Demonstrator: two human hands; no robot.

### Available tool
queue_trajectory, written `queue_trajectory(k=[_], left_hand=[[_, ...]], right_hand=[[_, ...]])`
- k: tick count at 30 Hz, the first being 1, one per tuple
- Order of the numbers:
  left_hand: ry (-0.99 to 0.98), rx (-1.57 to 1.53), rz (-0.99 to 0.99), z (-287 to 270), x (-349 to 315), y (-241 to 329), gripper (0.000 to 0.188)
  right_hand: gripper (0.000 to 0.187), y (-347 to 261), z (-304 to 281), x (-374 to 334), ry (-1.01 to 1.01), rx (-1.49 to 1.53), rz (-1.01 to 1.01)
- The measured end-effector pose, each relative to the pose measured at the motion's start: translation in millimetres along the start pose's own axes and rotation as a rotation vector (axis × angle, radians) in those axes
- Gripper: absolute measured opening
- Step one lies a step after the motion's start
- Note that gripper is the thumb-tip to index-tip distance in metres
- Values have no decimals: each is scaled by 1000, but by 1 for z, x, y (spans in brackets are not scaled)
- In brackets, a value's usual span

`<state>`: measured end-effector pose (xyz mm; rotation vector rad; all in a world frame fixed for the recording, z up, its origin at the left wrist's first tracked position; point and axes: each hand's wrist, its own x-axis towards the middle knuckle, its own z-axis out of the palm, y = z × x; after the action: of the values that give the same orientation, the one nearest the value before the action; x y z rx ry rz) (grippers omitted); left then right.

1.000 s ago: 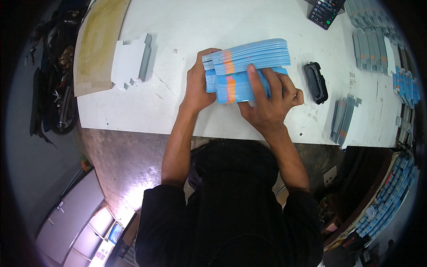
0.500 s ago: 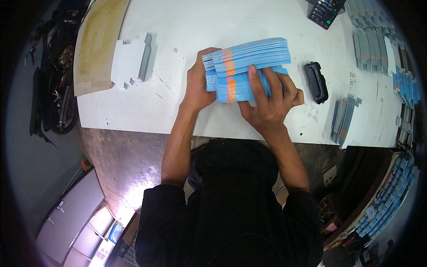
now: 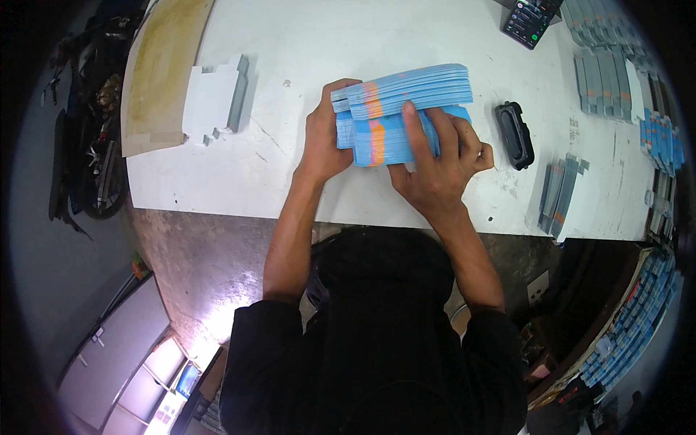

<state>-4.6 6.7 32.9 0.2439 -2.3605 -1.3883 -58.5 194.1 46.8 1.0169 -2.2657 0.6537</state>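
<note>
Two thick bundles of flat blue cardboard pieces, which look like folded cartons, are held over the white table (image 3: 275, 174). The upper bundle (image 3: 417, 90) shows its layered edges and an orange-pink patch; the lower bundle (image 3: 384, 145) lies nearer to me, with a similar patch. My left hand (image 3: 323, 138) is wrapped round their left end, its fingertips hidden behind them. From the right, my right hand (image 3: 444, 170) grips the lower bundle, thumb at the near edge and fingers across its face, the index fingertip reaching the upper bundle.
A black oblong case (image 3: 515, 135) lies right of my right hand. Grey-and-white flat cartons (image 3: 558, 192) sit near the front edge, with more stacks (image 3: 607, 83) at far right. White cartons (image 3: 217, 98) rest beside a tan board (image 3: 159, 80) on the left. A phone (image 3: 531, 23) stands far right.
The upper bundle's right end has dipped very slightly toward me. My right index finger has shifted a little to the left; both hands keep their hold.
</note>
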Motion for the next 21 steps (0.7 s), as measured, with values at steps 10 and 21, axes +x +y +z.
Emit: queue_trajectory(k=[10,21], left_hand=[[1,-7,-30,1,0,-2,68],[16,-65,0,3,0,-5,63]], right_hand=[[69,-2,-3,0,-8,-18,0],[36,3,-32,33,-221,44,-129]])
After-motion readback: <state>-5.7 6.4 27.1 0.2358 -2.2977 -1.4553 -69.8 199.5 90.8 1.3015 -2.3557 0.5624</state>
